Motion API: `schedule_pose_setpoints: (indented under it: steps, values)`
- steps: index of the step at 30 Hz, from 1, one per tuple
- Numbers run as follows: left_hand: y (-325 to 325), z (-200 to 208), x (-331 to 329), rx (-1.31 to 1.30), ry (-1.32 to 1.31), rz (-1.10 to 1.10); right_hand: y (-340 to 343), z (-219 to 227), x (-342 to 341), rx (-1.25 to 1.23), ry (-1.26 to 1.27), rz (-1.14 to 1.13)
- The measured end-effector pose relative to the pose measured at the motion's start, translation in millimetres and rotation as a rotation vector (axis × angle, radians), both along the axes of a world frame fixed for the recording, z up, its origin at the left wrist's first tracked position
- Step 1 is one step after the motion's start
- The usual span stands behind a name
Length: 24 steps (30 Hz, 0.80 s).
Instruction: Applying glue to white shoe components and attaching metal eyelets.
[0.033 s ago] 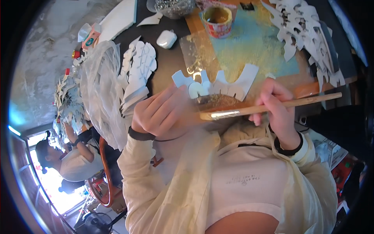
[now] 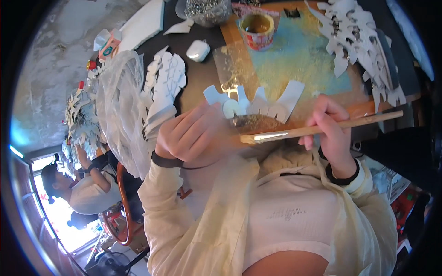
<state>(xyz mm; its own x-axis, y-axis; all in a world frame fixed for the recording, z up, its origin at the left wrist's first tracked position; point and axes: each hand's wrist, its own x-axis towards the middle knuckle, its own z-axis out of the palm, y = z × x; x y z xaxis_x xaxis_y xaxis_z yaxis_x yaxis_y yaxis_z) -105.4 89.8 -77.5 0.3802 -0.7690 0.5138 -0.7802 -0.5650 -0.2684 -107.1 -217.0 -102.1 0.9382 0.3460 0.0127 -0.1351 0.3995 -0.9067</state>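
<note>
My right hand (image 2: 328, 120) is closed round the wooden handle of a flat paintbrush (image 2: 317, 130). The brush lies nearly level, its metal collar and yellowish bristles pointing left toward my other hand. My left hand (image 2: 186, 132) is closed with the fingers curled; their tips are blurred, and whatever they pinch is hidden. Just beyond those fingers lies a white cut-out sheet piece (image 2: 258, 102) with pointed prongs and rounded lobes. Whether the fingers touch it, I cannot tell. Behind it stands a red-and-white tub (image 2: 258, 40) with amber liquid inside.
A stained blue-and-brown board (image 2: 299, 64) covers the middle of the table. White cut-out pieces are stacked at left (image 2: 168, 76) and right (image 2: 354, 34). A white case (image 2: 198, 50) and a clear container of metal bits (image 2: 205, 11) lie beyond. At far left sits another person (image 2: 87, 188).
The view has shifted very slightly. The brush's bristle end sits a little farther right, and both hands keep almost the same pose.
</note>
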Motion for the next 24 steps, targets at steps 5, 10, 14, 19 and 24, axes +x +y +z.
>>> schedule_pose_setpoints:
  steps: [5,10,14,19,24]
  values:
    - [-28,28,20,-0.049,-0.046,0.012,-39,13,21,0.068,-0.050,-0.182]
    - [-80,79,39,-0.227,0.079,0.021,-62,43,54,0.213,-0.039,-0.440]
    - [-90,70,43,-0.325,-0.102,-0.021,-73,53,80,0.251,-0.121,-0.464]
    - [-47,14,32,-0.103,0.050,0.011,-44,69,121,-0.196,-0.353,-0.311]
    - [-31,-14,32,-0.017,0.201,-0.024,-1,51,157,-0.568,-0.650,-0.151]
